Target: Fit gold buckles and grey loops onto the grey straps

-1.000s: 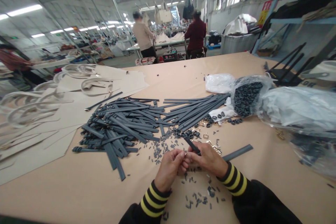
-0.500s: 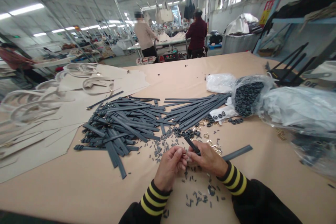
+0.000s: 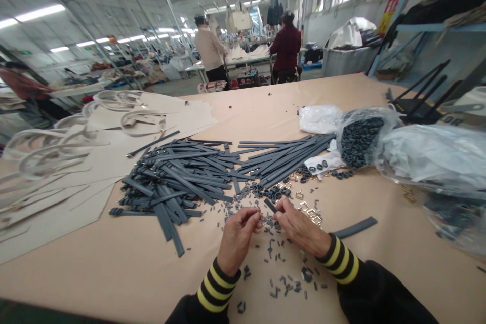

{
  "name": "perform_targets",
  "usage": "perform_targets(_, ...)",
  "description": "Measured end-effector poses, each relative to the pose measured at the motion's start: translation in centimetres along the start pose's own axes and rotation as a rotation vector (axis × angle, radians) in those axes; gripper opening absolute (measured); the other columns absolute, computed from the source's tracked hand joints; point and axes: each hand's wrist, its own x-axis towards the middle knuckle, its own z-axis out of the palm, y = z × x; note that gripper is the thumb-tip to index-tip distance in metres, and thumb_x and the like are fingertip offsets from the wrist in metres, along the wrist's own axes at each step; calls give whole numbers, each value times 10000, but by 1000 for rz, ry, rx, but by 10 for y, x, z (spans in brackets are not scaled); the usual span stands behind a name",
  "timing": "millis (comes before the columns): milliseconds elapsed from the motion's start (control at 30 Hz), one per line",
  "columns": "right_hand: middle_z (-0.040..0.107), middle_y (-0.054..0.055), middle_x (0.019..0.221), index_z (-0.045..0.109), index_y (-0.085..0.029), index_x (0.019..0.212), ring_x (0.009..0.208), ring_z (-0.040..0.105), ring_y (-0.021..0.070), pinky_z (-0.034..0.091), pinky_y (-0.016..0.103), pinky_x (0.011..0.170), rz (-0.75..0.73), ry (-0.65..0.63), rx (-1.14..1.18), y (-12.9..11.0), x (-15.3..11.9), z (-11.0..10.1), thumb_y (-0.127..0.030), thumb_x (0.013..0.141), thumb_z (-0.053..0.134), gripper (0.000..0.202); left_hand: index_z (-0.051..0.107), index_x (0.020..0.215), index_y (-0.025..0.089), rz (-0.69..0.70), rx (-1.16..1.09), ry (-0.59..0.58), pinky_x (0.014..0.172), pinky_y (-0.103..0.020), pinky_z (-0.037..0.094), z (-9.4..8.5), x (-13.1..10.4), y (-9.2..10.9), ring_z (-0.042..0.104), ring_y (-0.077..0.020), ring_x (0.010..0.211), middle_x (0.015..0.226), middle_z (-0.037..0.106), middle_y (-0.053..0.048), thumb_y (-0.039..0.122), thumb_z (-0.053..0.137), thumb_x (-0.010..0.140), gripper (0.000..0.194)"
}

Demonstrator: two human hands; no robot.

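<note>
My right hand (image 3: 299, 225) is closed round a dark grey strap (image 3: 359, 228). One end of it pokes out past my fingertips and the other trails to the right behind my wrist. To its left, my left hand (image 3: 241, 235) pinches a small gold-coloured metal piece (image 3: 261, 216), mostly hidden by the fingers. A gap separates the two hands. Loose gold buckles (image 3: 312, 213) lie just beyond my right hand. Small dark grey pieces (image 3: 292, 283) are scattered under and in front of the hands, and dark loops (image 3: 271, 192) sit beyond them.
A big heap of dark straps (image 3: 178, 177) lies left of centre, with more straps (image 3: 288, 157) fanned out behind. Beige bag panels (image 3: 98, 162) cover the table's left. Plastic bags (image 3: 436, 157) and a bag of dark loops (image 3: 360, 142) stand right. Two people work at another table.
My hands have drawn apart, the left one moving left with its small piece. The strap in my right hand has shifted right, with less of it showing ahead of the fingers.
</note>
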Motion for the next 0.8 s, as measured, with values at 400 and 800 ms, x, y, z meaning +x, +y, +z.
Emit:
perform_targets(400, 563, -17, 675, 540, -180, 822, 581, 500, 101, 372, 203, 585, -114, -191, 170, -3, 0, -11, -144, 846, 330, 213, 597, 861, 118, -11, -61, -21, 581, -209, 498, 0, -6, 18, 581, -105, 570, 622, 618, -11, 281, 577, 728, 211)
perform_targets(800, 504, -35, 557, 528, -148, 771, 408, 368, 58, 305, 155, 409, -55, -437, 456, -4, -1, -22, -181, 818, 377, 162, 599, 797, 103, -291, -578, -199, 485, -101, 454, -8, -5, 14, 519, -31, 496, 572, 560, 14, 205, 674, 659, 187)
